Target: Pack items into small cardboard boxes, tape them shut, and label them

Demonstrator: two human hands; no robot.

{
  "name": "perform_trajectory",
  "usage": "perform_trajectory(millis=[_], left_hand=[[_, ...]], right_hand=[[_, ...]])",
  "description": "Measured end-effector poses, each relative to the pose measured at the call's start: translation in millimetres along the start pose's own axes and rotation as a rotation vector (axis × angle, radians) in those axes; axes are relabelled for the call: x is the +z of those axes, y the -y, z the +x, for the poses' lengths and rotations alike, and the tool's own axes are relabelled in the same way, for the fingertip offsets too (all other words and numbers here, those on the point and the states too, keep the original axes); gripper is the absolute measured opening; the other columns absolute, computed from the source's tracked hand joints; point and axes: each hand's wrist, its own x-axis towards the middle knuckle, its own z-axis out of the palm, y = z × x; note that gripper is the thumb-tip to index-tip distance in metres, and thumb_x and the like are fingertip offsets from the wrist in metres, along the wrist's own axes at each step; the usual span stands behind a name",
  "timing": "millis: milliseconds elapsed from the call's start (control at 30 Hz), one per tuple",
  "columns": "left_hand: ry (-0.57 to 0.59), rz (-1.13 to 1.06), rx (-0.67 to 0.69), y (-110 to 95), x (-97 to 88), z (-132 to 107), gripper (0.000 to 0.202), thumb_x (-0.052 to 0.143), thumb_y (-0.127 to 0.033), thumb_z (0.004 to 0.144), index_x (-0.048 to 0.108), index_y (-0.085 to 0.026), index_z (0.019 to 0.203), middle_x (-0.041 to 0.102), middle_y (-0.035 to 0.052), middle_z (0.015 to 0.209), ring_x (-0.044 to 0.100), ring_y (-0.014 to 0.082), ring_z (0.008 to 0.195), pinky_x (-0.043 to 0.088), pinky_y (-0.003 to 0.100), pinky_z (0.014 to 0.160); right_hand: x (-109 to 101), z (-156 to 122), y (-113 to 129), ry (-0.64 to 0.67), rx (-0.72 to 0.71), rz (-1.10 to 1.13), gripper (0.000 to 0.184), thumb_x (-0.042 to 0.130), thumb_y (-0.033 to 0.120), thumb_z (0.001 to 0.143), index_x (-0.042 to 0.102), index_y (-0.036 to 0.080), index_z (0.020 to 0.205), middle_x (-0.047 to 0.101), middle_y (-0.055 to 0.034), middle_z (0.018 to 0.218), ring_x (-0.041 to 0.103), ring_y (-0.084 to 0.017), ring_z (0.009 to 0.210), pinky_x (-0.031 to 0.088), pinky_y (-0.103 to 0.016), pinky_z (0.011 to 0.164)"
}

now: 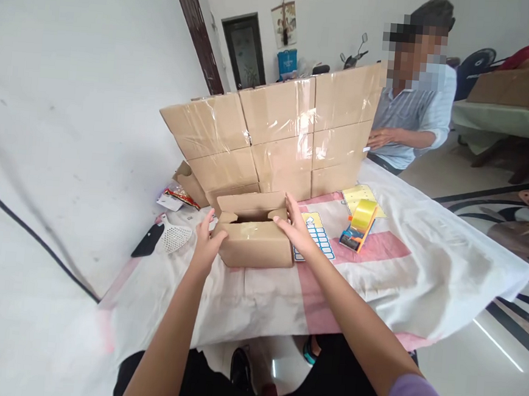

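A small brown cardboard box (256,246) sits on the cloth in front of me, its top flaps partly raised and a dark gap showing between them. My left hand (207,240) grips its left end, thumb on the near upper corner. At the opposite end, my right hand (296,226) holds the box with the thumb over a folded side flap and the fingers along the outside. What lies inside the box is hidden. Just right of it is a sheet of blue-edged labels (316,242). Farther right stands a tape dispenser (357,234) with a yellow roll.
A wall of stacked, taped cartons (283,132) rises behind the box. A yellow notepad (363,198) lies beyond the dispenser. At left are a white perforated item (175,238), a black flat object (148,239) and the room wall. Another person (413,112) stands behind the cartons.
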Motion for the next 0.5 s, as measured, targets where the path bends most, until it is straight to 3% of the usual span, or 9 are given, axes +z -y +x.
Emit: perform_trajectory(millis=[67,133,200,267,367,500], left_hand=[[0.028,0.082,0.081,-11,-6.6,3,0.088,0.067,-0.02,0.069,0.044,-0.03,0.153,0.038,0.0109,0.156,0.043,0.0313,0.142,0.039,0.048,0.116],[0.123,0.276,0.252,-25,-11.9,4,0.077,0.065,-0.02,0.072,0.052,-0.031,0.148,0.04,0.0081,0.16,0.034,0.0329,0.15,0.027,0.053,0.123],[0.299,0.492,0.44,-39,-13.8,1,0.05,0.056,-0.026,0.086,0.065,-0.031,0.134,0.054,0.0066,0.152,0.043,0.0315,0.145,0.026,0.056,0.123],[0.438,0.616,0.542,-51,-12.1,-3,0.039,0.047,-0.037,0.096,0.072,-0.028,0.124,0.066,0.0082,0.139,0.056,0.0304,0.135,0.036,0.054,0.117],[0.465,0.717,0.583,-56,-6.4,-10,0.049,0.049,-0.053,0.097,0.068,-0.024,0.132,0.064,0.0126,0.143,0.058,0.0331,0.133,0.044,0.053,0.11],[0.416,0.776,0.646,-45,0.7,-13,0.062,0.06,-0.063,0.089,0.064,-0.025,0.137,0.058,0.015,0.147,0.054,0.0376,0.135,0.042,0.057,0.109]], right_hand=[[-3,4,-3,0.076,-0.097,-0.004,0.043,0.065,0.059,0.088,0.067,0.027,0.117,0.064,-0.0095,0.134,0.05,-0.029,0.136,0.031,-0.05,0.12],[-6,1,-8,0.129,-0.211,-0.071,0.037,0.057,0.059,0.094,0.07,0.025,0.093,0.07,-0.0094,0.12,0.056,-0.029,0.128,0.033,-0.051,0.118],[-9,-5,-11,0.125,-0.26,-0.169,0.04,0.051,0.056,0.099,0.071,0.023,0.087,0.069,-0.0098,0.124,0.053,-0.028,0.13,0.031,-0.052,0.118],[-12,-8,-11,0.062,-0.264,-0.261,0.038,0.048,0.052,0.101,0.073,0.024,0.093,0.063,-0.0103,0.134,0.048,-0.028,0.136,0.03,-0.052,0.118],[-25,-5,2,-0.181,-0.318,-0.414,0.027,0.054,0.046,0.098,0.072,0.025,0.099,0.059,-0.0112,0.135,0.048,-0.029,0.135,0.032,-0.054,0.116],[-77,3,23,-0.764,-0.354,-0.658,0.021,0.049,0.037,0.095,0.061,0.025,0.107,0.056,-0.0113,0.127,0.051,-0.029,0.129,0.035,-0.055,0.113]])
